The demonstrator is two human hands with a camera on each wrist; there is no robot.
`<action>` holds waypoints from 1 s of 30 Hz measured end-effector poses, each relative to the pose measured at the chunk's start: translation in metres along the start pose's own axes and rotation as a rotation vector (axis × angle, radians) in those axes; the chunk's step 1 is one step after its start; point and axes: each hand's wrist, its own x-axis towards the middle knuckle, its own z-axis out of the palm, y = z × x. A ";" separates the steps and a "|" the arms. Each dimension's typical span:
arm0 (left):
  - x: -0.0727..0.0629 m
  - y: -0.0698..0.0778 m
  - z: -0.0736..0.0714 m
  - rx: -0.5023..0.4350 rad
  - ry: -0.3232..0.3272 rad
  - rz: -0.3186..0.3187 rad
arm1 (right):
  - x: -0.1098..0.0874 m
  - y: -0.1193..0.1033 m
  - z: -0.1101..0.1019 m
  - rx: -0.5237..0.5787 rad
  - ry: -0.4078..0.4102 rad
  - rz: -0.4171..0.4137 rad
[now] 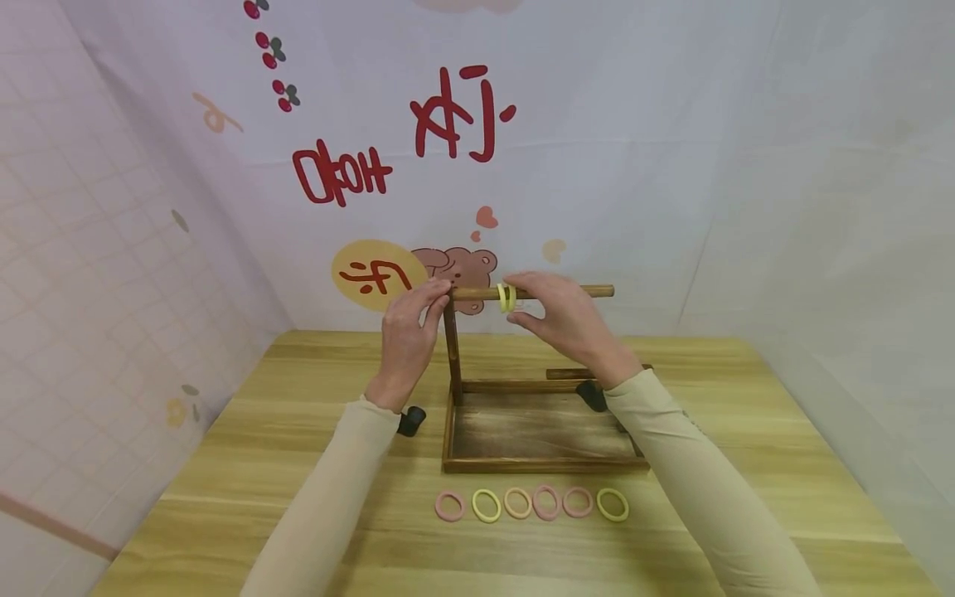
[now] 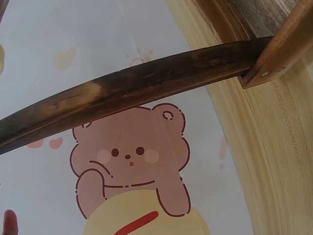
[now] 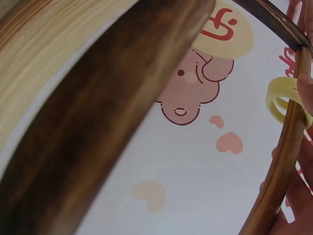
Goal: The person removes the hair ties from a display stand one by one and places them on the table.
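A wooden stand has an upright post point(image 1: 453, 352) at the left of its tray base point(image 1: 548, 467). From the post's top a round wooden rod point(image 1: 597, 291) runs to the right. My left hand point(image 1: 409, 336) grips the joint of post and rod with thumb and fingers. Two yellow rings point(image 1: 506, 298) hang around the rod, side by side. My right hand point(image 1: 567, 319) pinches them from the right, fingers above the rod and thumb below. In the right wrist view, a fingertip touches the yellow rings point(image 3: 281, 100). The left wrist view shows almost none of the left hand.
A row of several pink, yellow and peach rings point(image 1: 546, 502) lies in front of the tray on the wooden table point(image 1: 298, 464). A lower, shorter wooden bar point(image 1: 567, 374) stands at the tray's back right, partly behind the right forearm. Behind hangs a printed white cloth point(image 1: 619, 166).
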 end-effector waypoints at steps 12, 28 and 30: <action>-0.002 0.000 0.001 0.002 -0.025 -0.022 | -0.002 -0.002 0.001 -0.036 -0.002 0.058; 0.000 0.002 -0.001 0.005 -0.011 -0.001 | -0.001 -0.004 0.001 -0.045 0.077 0.004; 0.001 0.001 -0.001 0.006 -0.012 -0.001 | 0.000 -0.004 0.000 -0.054 0.078 0.003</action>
